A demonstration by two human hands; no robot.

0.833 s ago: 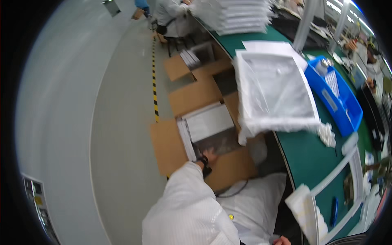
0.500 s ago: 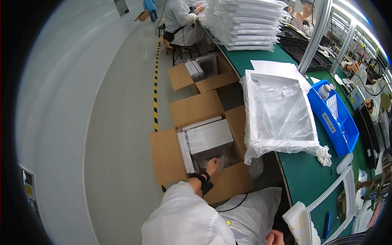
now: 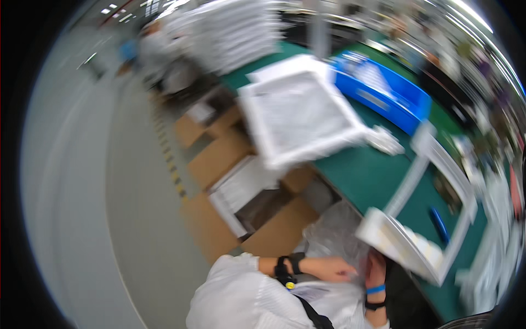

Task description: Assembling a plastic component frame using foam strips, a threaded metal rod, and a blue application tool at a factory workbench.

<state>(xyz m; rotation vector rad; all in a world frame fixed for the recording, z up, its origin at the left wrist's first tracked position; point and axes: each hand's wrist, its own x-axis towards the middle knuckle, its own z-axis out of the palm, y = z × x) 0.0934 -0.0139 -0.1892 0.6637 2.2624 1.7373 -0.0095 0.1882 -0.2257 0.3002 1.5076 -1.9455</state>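
Observation:
The view is blurred by motion. My left hand [image 3: 331, 269], with a black band on its wrist, lies against a crumpled clear plastic bag [image 3: 335, 234] in front of my white coat and seems to grip it. My right hand [image 3: 376, 267], with a blue wristband, reaches up under the low corner of a white rectangular frame [image 3: 406, 248] that tilts over the green bench edge, and seems to hold it. The fingers of that hand are partly hidden by the frame and the bag.
An open cardboard box [image 3: 219, 236] with a white tray inside stands on the floor to the left, with more boxes [image 3: 204, 127] behind it. On the green bench [image 3: 361, 170] lie a bagged white frame [image 3: 298, 118], a blue bin [image 3: 383, 93] and white stacks [image 3: 235, 33].
My left hand has come out of the cardboard box on the floor and now sits at the clear bag by my chest. The view has swung right, over the bench.

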